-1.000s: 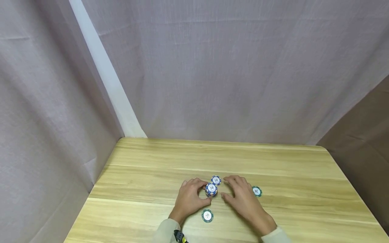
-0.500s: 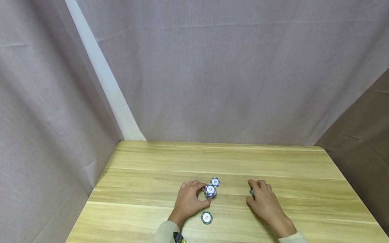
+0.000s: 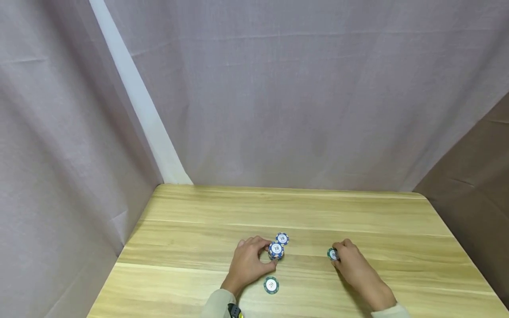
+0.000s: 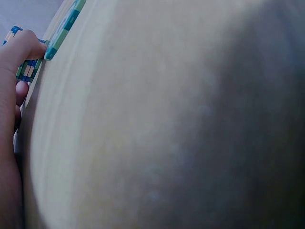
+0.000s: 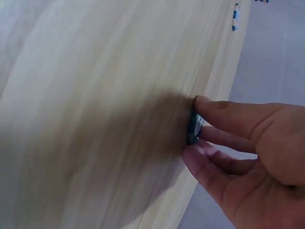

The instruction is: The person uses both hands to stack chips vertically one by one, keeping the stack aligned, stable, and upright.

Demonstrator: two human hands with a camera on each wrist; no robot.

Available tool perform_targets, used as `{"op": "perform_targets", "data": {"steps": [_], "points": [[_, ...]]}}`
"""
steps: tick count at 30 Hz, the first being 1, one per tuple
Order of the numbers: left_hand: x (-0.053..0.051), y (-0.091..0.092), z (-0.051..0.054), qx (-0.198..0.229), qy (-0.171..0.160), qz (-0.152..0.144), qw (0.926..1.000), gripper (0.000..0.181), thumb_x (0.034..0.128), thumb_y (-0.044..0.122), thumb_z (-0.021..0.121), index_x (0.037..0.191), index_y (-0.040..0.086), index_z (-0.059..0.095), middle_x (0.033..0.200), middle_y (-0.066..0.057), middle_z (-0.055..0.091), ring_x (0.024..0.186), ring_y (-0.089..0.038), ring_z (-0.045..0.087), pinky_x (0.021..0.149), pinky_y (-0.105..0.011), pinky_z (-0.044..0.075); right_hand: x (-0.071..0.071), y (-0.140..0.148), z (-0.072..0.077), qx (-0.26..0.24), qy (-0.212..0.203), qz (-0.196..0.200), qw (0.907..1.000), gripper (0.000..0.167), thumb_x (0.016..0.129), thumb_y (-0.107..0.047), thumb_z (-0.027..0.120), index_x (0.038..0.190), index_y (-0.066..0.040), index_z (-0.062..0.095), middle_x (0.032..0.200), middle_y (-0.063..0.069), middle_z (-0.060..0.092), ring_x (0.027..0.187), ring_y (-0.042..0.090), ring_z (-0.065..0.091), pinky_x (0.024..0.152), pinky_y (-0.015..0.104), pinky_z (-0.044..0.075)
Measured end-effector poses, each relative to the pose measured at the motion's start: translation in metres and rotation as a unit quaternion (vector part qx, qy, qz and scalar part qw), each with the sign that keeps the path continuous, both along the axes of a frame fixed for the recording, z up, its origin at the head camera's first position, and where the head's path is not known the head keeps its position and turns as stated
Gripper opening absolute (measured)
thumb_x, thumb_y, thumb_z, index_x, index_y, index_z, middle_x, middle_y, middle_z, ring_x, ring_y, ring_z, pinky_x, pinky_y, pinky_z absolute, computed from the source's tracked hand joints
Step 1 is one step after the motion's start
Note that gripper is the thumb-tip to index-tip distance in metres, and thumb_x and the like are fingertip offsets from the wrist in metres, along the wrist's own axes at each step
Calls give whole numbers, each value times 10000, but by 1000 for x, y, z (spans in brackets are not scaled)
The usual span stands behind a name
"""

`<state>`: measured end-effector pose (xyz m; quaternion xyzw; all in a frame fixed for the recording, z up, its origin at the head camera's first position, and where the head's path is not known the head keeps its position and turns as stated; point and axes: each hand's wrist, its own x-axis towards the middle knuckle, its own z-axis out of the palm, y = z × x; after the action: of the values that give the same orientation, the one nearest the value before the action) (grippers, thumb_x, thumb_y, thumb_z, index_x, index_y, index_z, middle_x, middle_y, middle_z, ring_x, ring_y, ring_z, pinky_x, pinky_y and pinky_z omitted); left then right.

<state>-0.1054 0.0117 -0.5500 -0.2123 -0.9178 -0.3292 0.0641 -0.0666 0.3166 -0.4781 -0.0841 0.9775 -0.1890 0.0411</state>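
Note:
My left hand [image 3: 247, 264] holds a stack of poker chips [image 3: 276, 251] between thumb and index finger. The top chip is blue and white and reads 10; the left wrist view shows blue and green edges in the stack [image 4: 28, 70]. Just behind it, close against the stack, a blue poker chip [image 3: 282, 239] lies flat. Off to the right, my right hand [image 3: 355, 267] pinches a green poker chip [image 3: 332, 254] by its edges. In the right wrist view thumb and fingertips grip this chip [image 5: 193, 129] at the tabletop.
Another green poker chip [image 3: 271, 285], marked 20, lies flat in front of the stack, near the left thumb. The wooden table [image 3: 191, 229] has grey curtains [image 3: 298, 110] behind and on the left, with a brown cloth [image 3: 473, 190] on the right.
My right hand has moved right, away from the stack, over to the green poker chip, and its fingers have closed on that chip. The left hand has stayed at the stack.

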Motion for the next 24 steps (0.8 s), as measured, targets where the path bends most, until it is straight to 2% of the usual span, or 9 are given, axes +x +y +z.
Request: {"op": "perform_targets", "data": {"steps": [5,10,16,24], "points": [[-1,2,0,-13,0,-3,10000,518,753,490,846,1205,246,778,1069,181,716,932,-7,592,804,-233,365,0,8,-1,128,145,235,9995,256,894,-4,786,1100,95,672,931,97,593,828,174,601,731,348,599],[-1,2,-2,-63,-18,-31,10000,532,760,506,841,1211,232,775,1093,177,721,966,-12,606,810,-230,370,1,11,-5,173,72,266,9995,190,844,-74,754,980,0,644,879,20,518,758,129,473,625,246,485],[0,1,-2,-120,-9,-16,9999,533,765,511,836,1213,230,773,1092,170,723,955,-16,604,812,-231,371,2,-4,-7,-1,303,228,9993,209,822,-92,739,992,-42,630,880,-18,525,783,123,463,649,259,471],[0,0,0,-92,-17,-3,10000,519,766,503,835,1209,240,775,1082,172,721,951,-15,601,809,-233,368,0,-38,-1,62,1229,491,9912,306,795,-148,793,1070,-68,683,943,-37,628,863,94,555,763,360,555]]}}
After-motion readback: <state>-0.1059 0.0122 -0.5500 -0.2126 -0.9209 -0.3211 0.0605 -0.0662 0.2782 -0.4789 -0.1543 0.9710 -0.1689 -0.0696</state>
